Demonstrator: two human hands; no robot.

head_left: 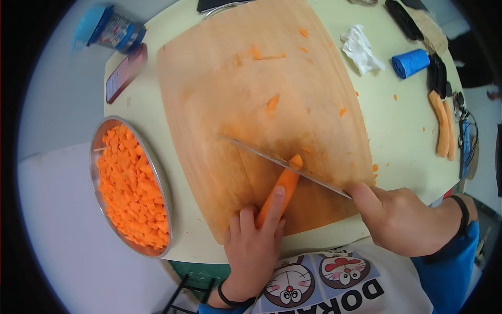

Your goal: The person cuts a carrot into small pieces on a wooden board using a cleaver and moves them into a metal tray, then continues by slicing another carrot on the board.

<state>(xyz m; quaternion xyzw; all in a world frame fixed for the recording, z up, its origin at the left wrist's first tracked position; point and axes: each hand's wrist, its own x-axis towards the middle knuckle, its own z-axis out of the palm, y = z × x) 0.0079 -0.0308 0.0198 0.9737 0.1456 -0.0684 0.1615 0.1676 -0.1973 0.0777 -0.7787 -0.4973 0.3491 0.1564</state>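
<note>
My left hand (254, 245) grips a peeled carrot (277, 200) against the wooden cutting board (219, 78), its index finger stretched along the top. In my right hand (402, 214) is a kitchen knife (261, 153); its handle is hidden inside my closed fingers. The blade lies across the carrot near the far tip, with its point toward the left of the board. A few small carrot scraps (273, 102) are scattered over the board. Left of the board stands a metal bowl (166, 196) full of diced carrot (130, 188).
A phone (125, 73) and a blue-lidded jar (116, 30) sit at the upper left. To the right lie a crumpled tissue (361, 49), a blue roll (410, 64) and long pale-orange carrots (442, 123). The round table's edge (198, 258) runs close before me.
</note>
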